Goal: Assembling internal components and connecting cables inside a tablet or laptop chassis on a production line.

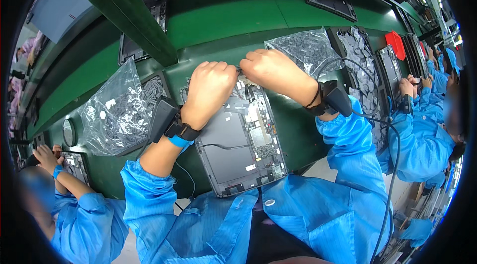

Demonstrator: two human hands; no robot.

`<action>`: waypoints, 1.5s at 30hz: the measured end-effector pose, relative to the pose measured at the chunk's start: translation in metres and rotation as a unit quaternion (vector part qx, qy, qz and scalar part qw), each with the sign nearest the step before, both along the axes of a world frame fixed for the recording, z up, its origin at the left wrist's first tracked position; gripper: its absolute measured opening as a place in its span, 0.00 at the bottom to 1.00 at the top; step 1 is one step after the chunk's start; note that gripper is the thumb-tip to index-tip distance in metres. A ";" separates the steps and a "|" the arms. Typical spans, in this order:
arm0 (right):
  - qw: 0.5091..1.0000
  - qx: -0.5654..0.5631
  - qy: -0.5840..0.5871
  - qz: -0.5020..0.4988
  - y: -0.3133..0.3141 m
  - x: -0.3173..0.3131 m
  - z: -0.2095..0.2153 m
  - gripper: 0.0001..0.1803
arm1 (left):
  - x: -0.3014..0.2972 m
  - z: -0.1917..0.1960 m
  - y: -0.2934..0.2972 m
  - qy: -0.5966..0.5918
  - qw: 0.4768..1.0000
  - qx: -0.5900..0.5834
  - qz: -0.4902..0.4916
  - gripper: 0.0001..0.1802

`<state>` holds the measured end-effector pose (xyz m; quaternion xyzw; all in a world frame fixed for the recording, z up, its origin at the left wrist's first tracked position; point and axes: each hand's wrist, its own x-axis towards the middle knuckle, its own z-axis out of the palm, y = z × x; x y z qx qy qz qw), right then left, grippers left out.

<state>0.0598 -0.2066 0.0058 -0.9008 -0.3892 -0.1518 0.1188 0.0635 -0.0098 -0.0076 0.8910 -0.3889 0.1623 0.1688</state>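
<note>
In front of me lies an opened dark grey device housing [222, 140], flat and slab-shaped, its near edge by my lap. A circuit board [259, 132] and a short black cable [226, 146] show inside it. Over its far left corner is my left hand [212, 87], closed, knuckles up. My right hand [272, 67] is closed too, close beside the left at the housing's far edge. The fingertips of both point away and down, so whatever they pinch is hidden. Each wrist carries a black strapped-on device.
Clear plastic bags of small dark parts lie on the left [117, 120] and right [308, 50]. Beyond the right bag is a tray of grey pieces [358, 55], then a red bin [395, 44]. A green post [124, 13] rises at the left. Co-workers sit on both sides; a cable hangs by my right arm.
</note>
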 end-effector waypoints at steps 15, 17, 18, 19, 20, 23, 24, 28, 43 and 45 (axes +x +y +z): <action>0.999 -0.030 -0.023 -0.034 0.001 -0.006 -0.001 0.06 | -0.055 0.033 0.028 0.068 0.997 -0.036 -0.021 0.19; 0.999 0.003 0.000 -0.039 -0.001 -0.005 0.002 0.04 | -0.053 0.029 0.031 0.084 0.996 -0.022 -0.026 0.23; 0.999 0.040 0.001 -0.035 -0.003 -0.009 0.004 0.05 | -0.053 0.027 0.031 0.084 0.996 -0.021 -0.033 0.24; 0.999 0.039 -0.003 -0.032 -0.005 -0.013 0.009 0.05 | -0.053 0.026 0.031 0.084 0.995 -0.021 -0.041 0.25; 0.994 0.100 -0.025 -0.024 -0.006 -0.018 0.016 0.06 | -0.051 0.028 0.030 0.085 0.995 -0.029 -0.037 0.23; 0.982 0.183 -0.049 0.002 -0.011 -0.039 0.015 0.11 | -0.054 0.030 0.031 0.080 0.994 -0.061 -0.032 0.19; 0.976 0.214 -0.047 -0.008 -0.014 -0.048 0.013 0.11 | -0.053 0.031 0.029 0.077 0.994 -0.064 -0.036 0.19; 0.966 0.255 -0.043 -0.009 -0.018 -0.073 -0.001 0.13 | -0.053 0.024 0.028 0.141 0.981 -0.109 -0.070 0.14; 0.966 0.141 -0.216 0.034 -0.012 -0.068 -0.009 0.15 | -0.007 0.017 0.008 0.161 0.958 -0.236 -0.020 0.14; 0.964 0.146 -0.223 0.012 -0.007 -0.065 -0.014 0.16 | 0.002 0.012 0.012 0.103 0.974 -0.201 0.001 0.13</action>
